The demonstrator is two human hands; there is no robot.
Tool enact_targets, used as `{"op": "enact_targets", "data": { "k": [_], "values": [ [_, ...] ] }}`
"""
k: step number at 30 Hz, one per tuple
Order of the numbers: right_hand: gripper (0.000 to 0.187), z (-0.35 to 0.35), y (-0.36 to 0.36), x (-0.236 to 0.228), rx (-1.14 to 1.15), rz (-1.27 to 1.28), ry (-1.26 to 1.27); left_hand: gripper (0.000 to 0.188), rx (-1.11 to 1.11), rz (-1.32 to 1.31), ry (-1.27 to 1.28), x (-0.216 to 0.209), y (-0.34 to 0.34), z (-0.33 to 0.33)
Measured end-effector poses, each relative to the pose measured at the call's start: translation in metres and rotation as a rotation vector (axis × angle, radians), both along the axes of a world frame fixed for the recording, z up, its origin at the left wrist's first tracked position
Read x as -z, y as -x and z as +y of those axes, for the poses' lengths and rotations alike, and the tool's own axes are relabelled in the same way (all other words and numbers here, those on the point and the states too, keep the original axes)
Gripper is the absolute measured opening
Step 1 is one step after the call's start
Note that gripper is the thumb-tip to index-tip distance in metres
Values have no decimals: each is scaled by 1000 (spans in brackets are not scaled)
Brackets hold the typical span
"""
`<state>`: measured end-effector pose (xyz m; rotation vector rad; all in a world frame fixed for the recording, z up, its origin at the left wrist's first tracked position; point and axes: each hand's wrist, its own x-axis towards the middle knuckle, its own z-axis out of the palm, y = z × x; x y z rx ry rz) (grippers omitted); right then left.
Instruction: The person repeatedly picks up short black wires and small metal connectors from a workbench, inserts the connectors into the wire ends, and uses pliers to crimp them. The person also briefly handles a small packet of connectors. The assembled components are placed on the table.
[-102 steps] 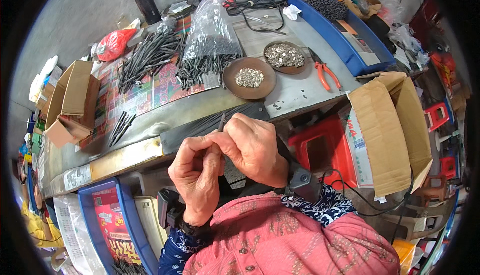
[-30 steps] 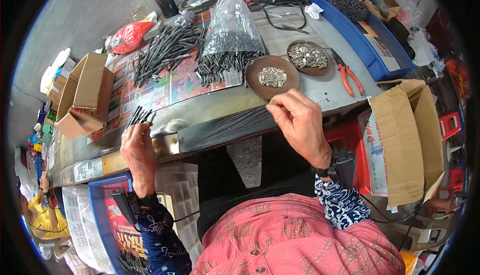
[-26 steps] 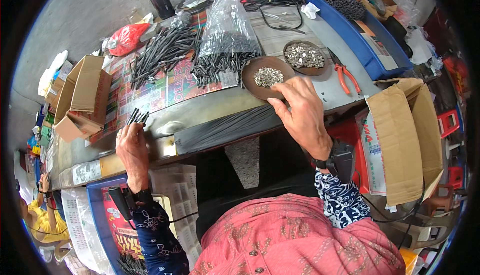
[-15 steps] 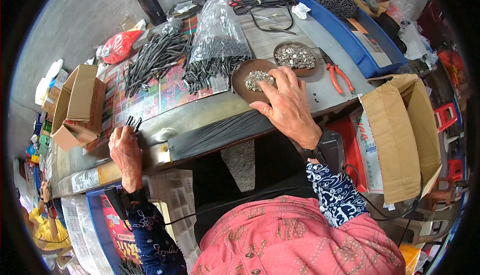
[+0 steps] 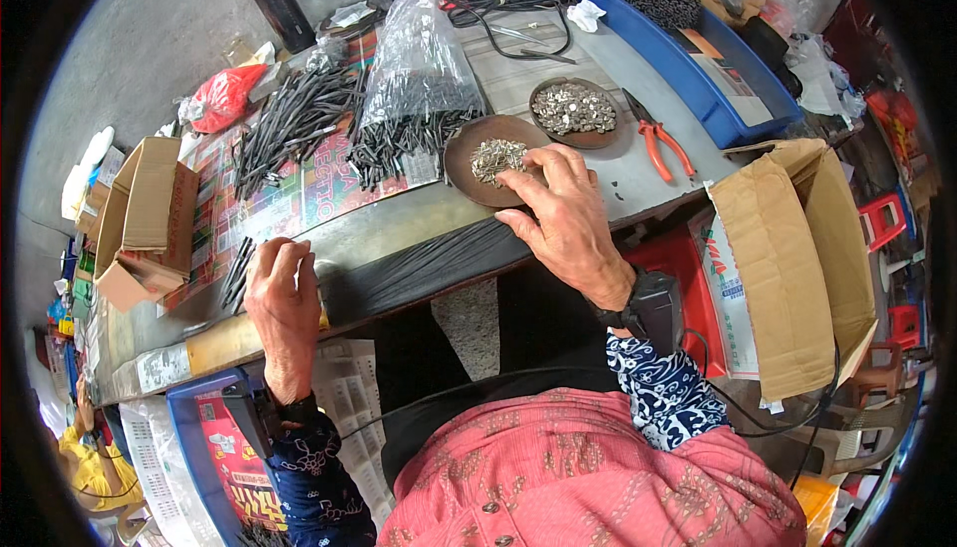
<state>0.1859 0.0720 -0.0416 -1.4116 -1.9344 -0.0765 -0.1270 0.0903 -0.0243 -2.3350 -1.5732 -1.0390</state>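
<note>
Hands well apart. Right hand (image 5: 566, 218) is palm-down at the near right side of a shallow round brown dish (image 5: 464, 148), thumb and index parted, fingertips over or on a loose heap of small silvery metal pieces (image 5: 490, 158) (contact hidden, can't tell). Heap is forward-left of that hand, the nearer of the two; no single long axis. Left hand (image 5: 283, 293) is at the bench (image 5: 399, 233) front, fingers curled; can't tell if it pinches anything. Just left of its fingertips: a small bundle of slim black sticks (image 5: 237, 270), long axis running away from the person, leaning slightly right; touching or not, can't tell. Red-handled pliers (image 5: 660, 143) lie well right. Writing: large pink letters on a colourful printed sheet (image 5: 299, 193), partly covered; red and blue print on a white carton (image 5: 725, 288); yellow characters on a red package (image 5: 227, 437) in a blue plastic crate (image 5: 182, 417).
</note>
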Motion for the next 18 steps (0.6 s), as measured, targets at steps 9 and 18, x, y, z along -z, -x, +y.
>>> {"op": "enact_targets", "data": {
  "k": [9, 18],
  "values": [
    [36, 1, 0, 3, -34, 36, -31, 11, 72, -38, 11, -3, -14, -1],
    [32, 1, 0, 7, -39, 35, -42, 11, 77, -34, 36, -5, -23, 0]
  ]
}}
